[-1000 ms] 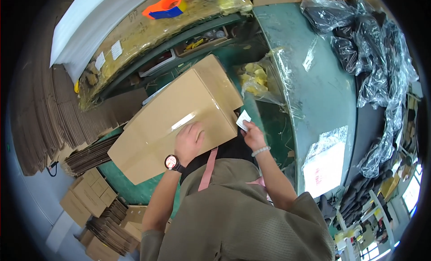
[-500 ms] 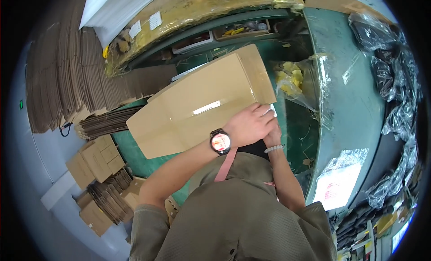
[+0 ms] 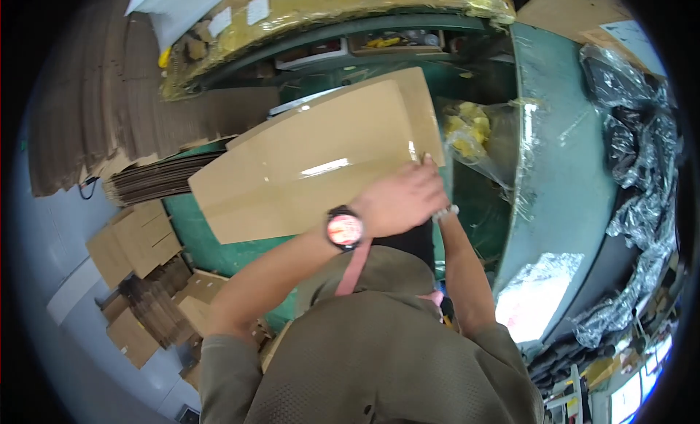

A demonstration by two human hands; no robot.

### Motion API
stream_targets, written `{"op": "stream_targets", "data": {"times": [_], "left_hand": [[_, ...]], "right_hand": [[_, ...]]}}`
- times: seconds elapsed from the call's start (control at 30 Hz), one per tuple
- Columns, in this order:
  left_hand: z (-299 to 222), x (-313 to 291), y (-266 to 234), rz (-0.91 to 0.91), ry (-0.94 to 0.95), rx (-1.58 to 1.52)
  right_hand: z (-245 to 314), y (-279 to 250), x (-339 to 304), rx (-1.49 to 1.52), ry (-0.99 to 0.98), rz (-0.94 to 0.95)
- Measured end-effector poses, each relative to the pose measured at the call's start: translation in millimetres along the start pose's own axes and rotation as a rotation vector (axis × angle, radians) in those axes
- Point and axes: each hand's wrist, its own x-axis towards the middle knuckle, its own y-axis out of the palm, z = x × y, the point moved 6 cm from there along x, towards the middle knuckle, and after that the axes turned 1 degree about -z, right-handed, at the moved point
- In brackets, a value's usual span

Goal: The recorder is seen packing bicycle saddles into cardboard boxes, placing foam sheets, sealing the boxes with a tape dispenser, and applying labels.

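Observation:
A flat brown cardboard carton (image 3: 313, 147) lies at a slant on the green table, a shiny strip of clear tape across its middle. My left hand (image 3: 401, 200), with a round watch at its wrist, is over the carton's near right corner. Its fingers are bent and drawn together; what they hold, if anything, is hidden. My right hand (image 3: 442, 199), behind a beaded bracelet, meets the left at that same corner. Most of its fingers are covered by the left hand, and one fingertip shows by the carton's edge.
Tall stacks of flattened cartons (image 3: 95, 110) stand at left. More cartons (image 3: 135, 242) lie lower left. A clear bag with yellow scraps (image 3: 470, 129) hangs right of the carton. Black plastic wrap (image 3: 634, 154) runs along the far right. A shelf tray (image 3: 397, 43) holds small tools.
The whole view has shifted a little, with the carton now further left. My hands stay together at the corner, the left blurred by motion. A small white piece by the fingers no longer shows.

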Motion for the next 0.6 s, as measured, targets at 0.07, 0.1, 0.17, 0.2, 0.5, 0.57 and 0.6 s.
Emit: {"op": "stream_targets", "data": {"times": [0.07, 0.1, 0.17, 0.2, 0.5, 0.57, 0.6], "left_hand": [[23, -43, 0, -0.031, -0.161, -0.014], [38, -63, 3, -0.065, -0.292, -0.086], [63, -119, 18, -0.164, -0.529, -0.182], [75, -151, 28, -0.241, -0.639, -0.193], [75, -625, 170, -0.311, -1.713, -0.115], [76, -690, 176, -0.405, -1.94, -0.062], [88, -712, 169, -0.518, -1.989, -0.067]], "right_hand": [[13, 7, 13, 0.243, 0.049, 0.014], [-2, 4, 28, 0.188, 0.018, -0.02], [-40, -3, 44, 0.118, 0.002, -0.069], [-57, -12, 54, 0.073, 0.02, -0.099], [-7, -37, 27, 0.536, 0.173, 0.178], [63, -10, -12, 0.529, 0.126, 0.167], [64, -26, -6, 0.428, -0.006, 0.194]]}}
